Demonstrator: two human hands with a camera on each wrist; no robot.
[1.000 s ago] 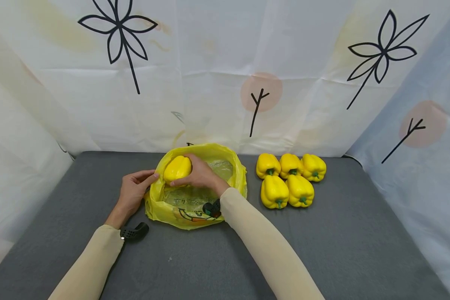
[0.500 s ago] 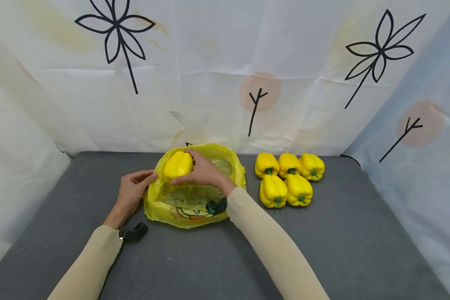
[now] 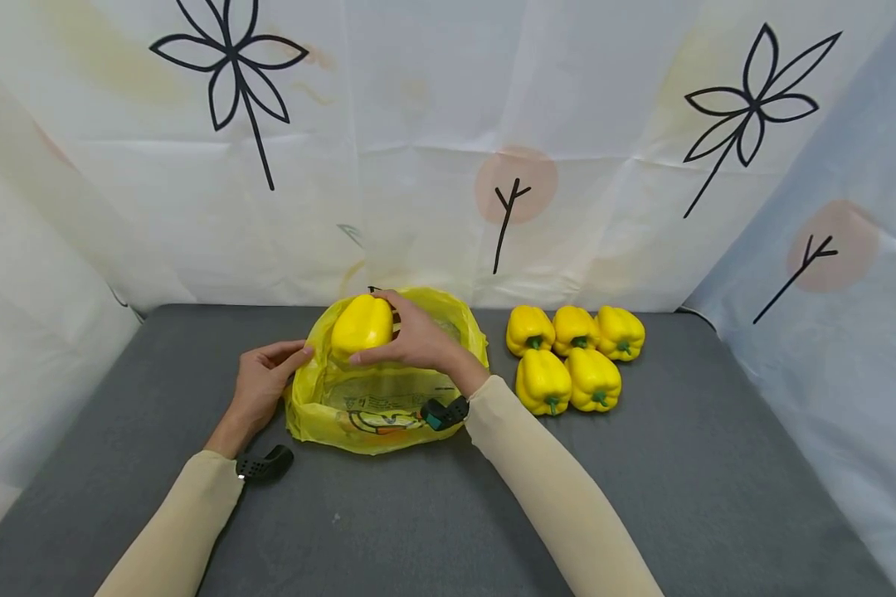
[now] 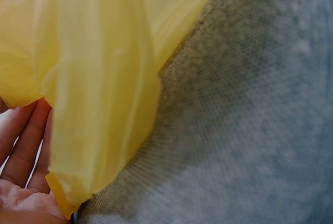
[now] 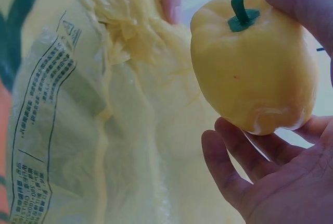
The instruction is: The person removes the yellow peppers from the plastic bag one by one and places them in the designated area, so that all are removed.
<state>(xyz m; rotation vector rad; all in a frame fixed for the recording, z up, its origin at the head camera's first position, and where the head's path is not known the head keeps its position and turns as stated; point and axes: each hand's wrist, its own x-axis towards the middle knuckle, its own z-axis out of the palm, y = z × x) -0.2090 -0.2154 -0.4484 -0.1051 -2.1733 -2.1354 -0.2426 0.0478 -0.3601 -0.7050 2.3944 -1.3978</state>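
Observation:
My right hand grips a yellow bell pepper above the mouth of a yellow plastic bag. In the right wrist view the thumb and fingers span the pepper, whose green stem shows at its top. At the bag's left rim, my left hand pinches the plastic between thumb and fingers. The left wrist view has the bag's side draped in front of the left fingers, hiding part of them. I see printing but no other pepper in the bag's visible interior.
Several yellow bell peppers with green stems sit in two rows right of the bag. All stand on a dark grey table. Behind it hangs a pale patterned cloth. Each wrist wears a black band.
My right hand has raised the pepper from inside the bag and shifted it slightly right. The left hand stays at the bag's rim.

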